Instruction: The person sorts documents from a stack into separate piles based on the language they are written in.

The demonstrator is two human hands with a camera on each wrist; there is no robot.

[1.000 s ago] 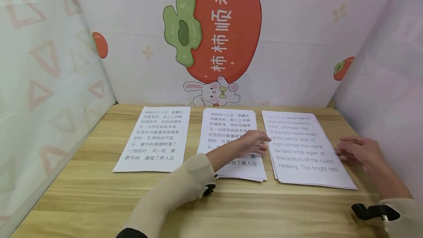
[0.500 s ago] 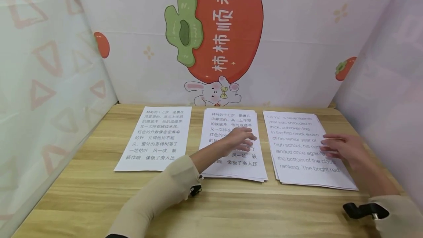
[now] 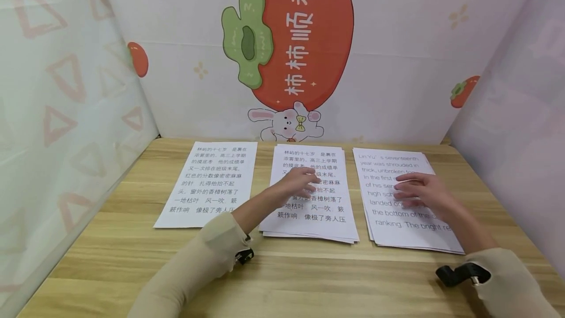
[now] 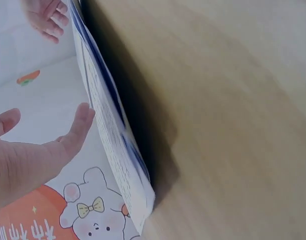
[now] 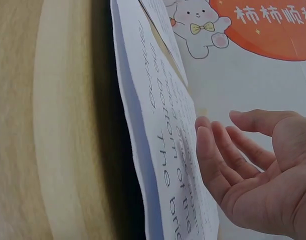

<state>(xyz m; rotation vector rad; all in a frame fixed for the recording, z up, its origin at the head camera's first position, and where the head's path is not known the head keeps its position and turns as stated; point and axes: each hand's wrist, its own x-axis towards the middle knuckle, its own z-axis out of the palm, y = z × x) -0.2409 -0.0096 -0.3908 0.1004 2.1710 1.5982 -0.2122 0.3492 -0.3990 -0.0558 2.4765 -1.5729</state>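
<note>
Three white paper piles lie in a row on the wooden table. Over the middle stack of printed Chinese sheets (image 3: 324, 212), my left hand (image 3: 295, 184) hovers with loose, parted fingers and holds nothing. In the left wrist view, the same hand (image 4: 38, 155) shows its thumb and a finger apart beside the stack's edge. My right hand (image 3: 421, 191) is over the right stack of printed English sheets (image 3: 393, 227), covering part of its text. Seen from the right wrist, that hand (image 5: 263, 175) has relaxed, slightly bent fingers with nothing in them. Both stacks have slightly uneven edges.
At the left lies another printed Chinese sheet (image 3: 205, 185). Behind the wooden table (image 3: 318, 278) hangs a white backdrop (image 3: 388, 63) with a large red persimmon and a rabbit. Pale cloth walls (image 3: 512, 112) stand on both sides.
Both hands have moved left: the left from the middle stack's right edge to over its middle, the right from beside the English stack to above it. The papers have stayed put.
</note>
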